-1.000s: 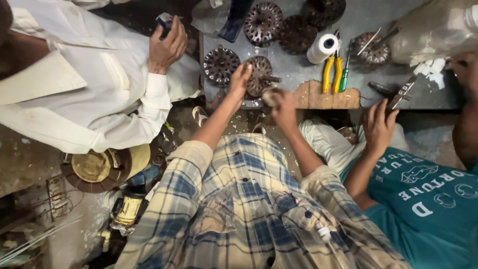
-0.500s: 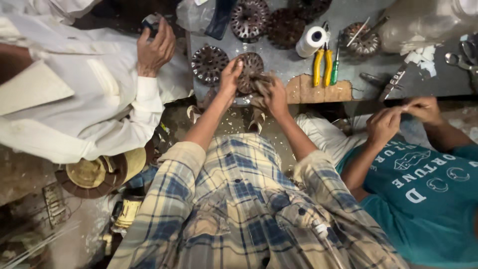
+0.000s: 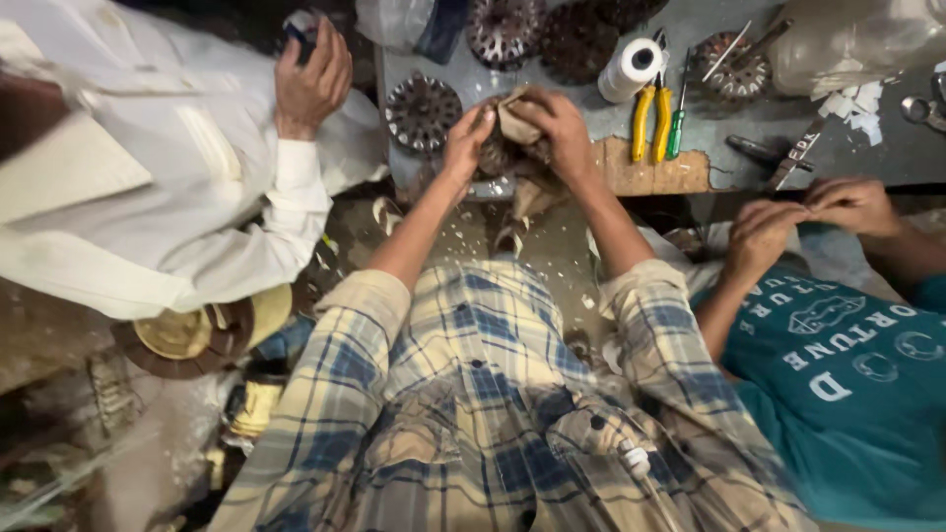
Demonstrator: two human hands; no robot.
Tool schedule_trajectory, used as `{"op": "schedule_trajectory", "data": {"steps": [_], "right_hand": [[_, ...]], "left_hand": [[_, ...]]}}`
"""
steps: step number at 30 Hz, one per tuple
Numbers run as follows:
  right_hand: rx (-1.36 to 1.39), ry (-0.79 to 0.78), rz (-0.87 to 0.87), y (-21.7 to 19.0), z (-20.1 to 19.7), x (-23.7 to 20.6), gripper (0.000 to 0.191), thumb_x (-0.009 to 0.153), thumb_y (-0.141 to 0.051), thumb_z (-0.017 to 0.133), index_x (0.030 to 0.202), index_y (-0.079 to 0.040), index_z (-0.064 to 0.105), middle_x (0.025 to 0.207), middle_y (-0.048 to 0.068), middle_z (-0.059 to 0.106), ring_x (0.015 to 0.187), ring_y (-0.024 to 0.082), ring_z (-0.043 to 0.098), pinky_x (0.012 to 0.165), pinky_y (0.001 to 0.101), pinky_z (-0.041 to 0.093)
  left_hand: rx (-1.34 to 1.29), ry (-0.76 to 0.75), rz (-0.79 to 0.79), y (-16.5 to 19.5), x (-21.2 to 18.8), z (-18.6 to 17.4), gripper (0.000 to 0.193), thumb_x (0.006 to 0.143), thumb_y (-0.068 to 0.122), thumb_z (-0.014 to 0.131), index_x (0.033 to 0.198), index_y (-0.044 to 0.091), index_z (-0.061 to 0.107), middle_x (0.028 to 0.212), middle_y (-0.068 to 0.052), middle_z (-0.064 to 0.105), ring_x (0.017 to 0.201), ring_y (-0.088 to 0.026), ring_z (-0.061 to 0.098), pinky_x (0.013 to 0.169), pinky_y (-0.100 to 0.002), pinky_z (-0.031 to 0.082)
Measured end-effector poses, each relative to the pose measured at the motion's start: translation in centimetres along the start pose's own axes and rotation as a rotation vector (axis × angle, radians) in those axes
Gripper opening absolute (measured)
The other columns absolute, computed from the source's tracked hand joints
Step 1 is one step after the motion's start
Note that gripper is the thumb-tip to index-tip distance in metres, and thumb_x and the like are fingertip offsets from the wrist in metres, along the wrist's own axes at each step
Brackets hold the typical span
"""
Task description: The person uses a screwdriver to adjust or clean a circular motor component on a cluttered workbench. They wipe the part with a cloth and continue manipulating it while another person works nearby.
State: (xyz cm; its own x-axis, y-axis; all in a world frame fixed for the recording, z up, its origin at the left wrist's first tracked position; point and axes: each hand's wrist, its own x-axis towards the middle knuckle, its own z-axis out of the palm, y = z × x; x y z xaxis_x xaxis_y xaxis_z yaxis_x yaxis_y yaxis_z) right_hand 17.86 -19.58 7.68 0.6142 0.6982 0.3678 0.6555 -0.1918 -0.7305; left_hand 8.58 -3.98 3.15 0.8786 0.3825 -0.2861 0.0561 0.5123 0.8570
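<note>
My left hand [image 3: 467, 140] and my right hand [image 3: 558, 126] meet over a round toothed metal core [image 3: 501, 158] at the near edge of the grey workbench [image 3: 709, 128]. Both hands grip a crumpled piece of brown paper [image 3: 516, 120] pressed onto that core. My plaid sleeves reach up from the bottom of the view. A similar round core [image 3: 423, 111] lies just left of my left hand.
More round cores [image 3: 505, 30] lie at the back of the bench, beside a white spool [image 3: 631, 69], yellow pliers [image 3: 650, 123] and a green screwdriver [image 3: 677, 118]. A person in white [image 3: 148, 167] stands left, holding a small object. A person in teal [image 3: 838, 355] works at right.
My hands have come together on the core and now hold the brown paper over it. The view has shifted closer to the bench. The person at right brought both hands together.
</note>
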Motion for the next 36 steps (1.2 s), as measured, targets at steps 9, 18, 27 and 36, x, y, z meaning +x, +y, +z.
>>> {"op": "schedule_trajectory", "data": {"steps": [9, 18, 27, 36], "right_hand": [[-0.008, 0.073, 0.323, -3.1, 5.0, -8.6, 0.044, 0.077, 0.006, 0.061, 0.120, 0.001, 0.070, 0.123, 0.024, 0.065, 0.116, 0.044, 0.063, 0.101, 0.0466, 0.050], [0.024, 0.106, 0.271, -4.2, 6.3, -9.3, 0.050, 0.074, 0.008, 0.058, 0.122, 0.003, 0.066, 0.125, 0.026, 0.065, 0.119, 0.045, 0.062, 0.104, 0.0469, 0.049], [-0.098, 0.462, 0.477, 1.2, 0.1, -8.6, 0.043, 0.084, 0.008, 0.061, 0.126, 0.003, 0.062, 0.125, 0.025, 0.063, 0.118, 0.042, 0.061, 0.105, 0.0450, 0.047], [-0.056, -0.095, 0.518, -2.9, 4.5, -7.1, 0.051, 0.083, 0.006, 0.060, 0.134, -0.004, 0.062, 0.130, 0.023, 0.058, 0.122, 0.042, 0.056, 0.106, 0.0461, 0.045]], "left_hand": [[0.066, 0.085, 0.086, -1.6, -0.1, 0.8, 0.050, 0.103, 0.037, 0.066, 0.141, 0.004, 0.061, 0.130, -0.008, 0.068, 0.115, -0.016, 0.064, 0.101, -0.030, 0.051], [0.301, 0.160, 0.151, -2.8, -0.8, 1.4, 0.043, 0.100, 0.031, 0.069, 0.134, 0.004, 0.066, 0.109, -0.005, 0.076, 0.095, -0.012, 0.068, 0.087, -0.027, 0.055], [0.090, 0.206, 0.115, -0.2, -5.0, -1.9, 0.048, 0.099, 0.031, 0.072, 0.137, 0.004, 0.064, 0.122, -0.007, 0.071, 0.108, -0.016, 0.066, 0.097, -0.029, 0.052], [-0.070, 0.393, 0.054, 3.2, -14.7, -6.4, 0.052, 0.097, 0.029, 0.072, 0.138, 0.000, 0.059, 0.131, -0.008, 0.068, 0.119, -0.020, 0.065, 0.104, -0.033, 0.052]]}}
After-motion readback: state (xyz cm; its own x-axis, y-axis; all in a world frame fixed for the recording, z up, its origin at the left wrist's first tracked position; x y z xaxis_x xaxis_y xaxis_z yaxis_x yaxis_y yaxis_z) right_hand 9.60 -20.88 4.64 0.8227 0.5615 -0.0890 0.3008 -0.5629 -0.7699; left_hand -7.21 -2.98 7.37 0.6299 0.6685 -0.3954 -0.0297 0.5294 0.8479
